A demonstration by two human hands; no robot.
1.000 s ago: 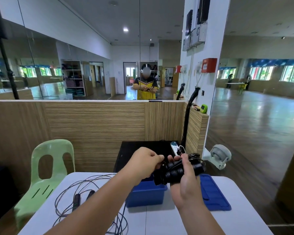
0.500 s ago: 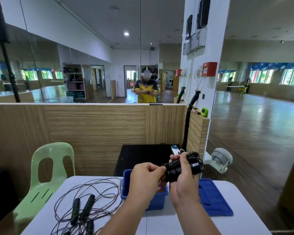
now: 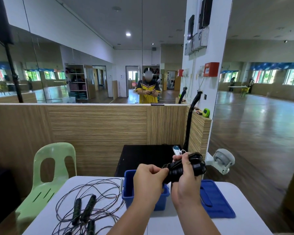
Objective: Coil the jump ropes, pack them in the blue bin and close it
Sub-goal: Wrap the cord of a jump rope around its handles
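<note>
On my feed the coil [image 3: 185,168] sits in the air just above the bin [image 3: 128,187], over its back right corner, and both hands are on it. My right hand [image 3: 187,182] wraps around the coil's middle from the near side, fingers curled over the top and thumb underneath, so much of the bundle is covered. My left hand [image 3: 149,182] is just left of it, fingers curled in, pinching the coil's left end; I cannot tell whether it has cord or handle between the fingertips. The coil is a tight black bundle: two ribbed black handles lying side by side, with thin dark cord looped around them and a few loops sticking out at the far right end. The bin stands open on the bench [image 3: 163,224], and what lies inside is hidden by my left hand. Its lid [image 3: 217,202] lies flat on the bench just right of the bin. Left of the bin, the loose ropes [image 3: 88,207] sprawl in wide tangled loops, their black handles close together.
</note>
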